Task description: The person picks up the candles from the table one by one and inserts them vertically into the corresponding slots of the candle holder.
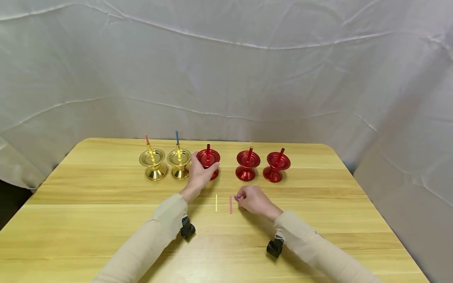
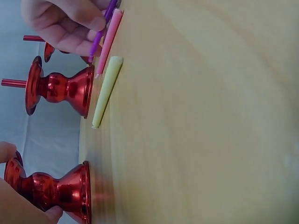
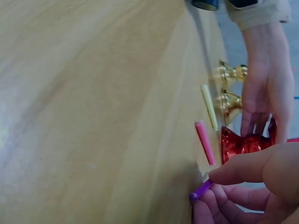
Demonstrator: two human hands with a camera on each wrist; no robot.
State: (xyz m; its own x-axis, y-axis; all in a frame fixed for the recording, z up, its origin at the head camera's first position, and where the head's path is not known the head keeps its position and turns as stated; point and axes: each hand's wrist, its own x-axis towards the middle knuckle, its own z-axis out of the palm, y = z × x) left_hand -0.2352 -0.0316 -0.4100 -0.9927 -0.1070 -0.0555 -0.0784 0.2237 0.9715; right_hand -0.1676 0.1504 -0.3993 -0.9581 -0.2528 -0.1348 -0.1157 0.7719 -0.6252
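My left hand (image 1: 199, 175) grips a red metal candle holder (image 2: 72, 189) from its left side, fingers and thumb around it. The holder stands upright on the table, an upright red tube (image 1: 208, 151) at its centre. Between thumb and fingers of my right hand (image 1: 255, 199) is a thin purple candle (image 2: 96, 43), low over the tabletop. Beside it lie a pink candle (image 1: 231, 204) and, further left, a pale yellow candle (image 1: 216, 203). Two more red candle holders, a nearer one (image 1: 245, 173) and a far-right one (image 1: 273, 174), stand behind my right hand.
Left of my left hand stand two gold candle holders, one (image 1: 157, 172) bearing a pink candle (image 1: 147, 139), the other (image 1: 180, 173) a blue candle (image 1: 177, 137). A pale cloth (image 1: 226, 70) hangs behind the wooden table (image 1: 88, 220).
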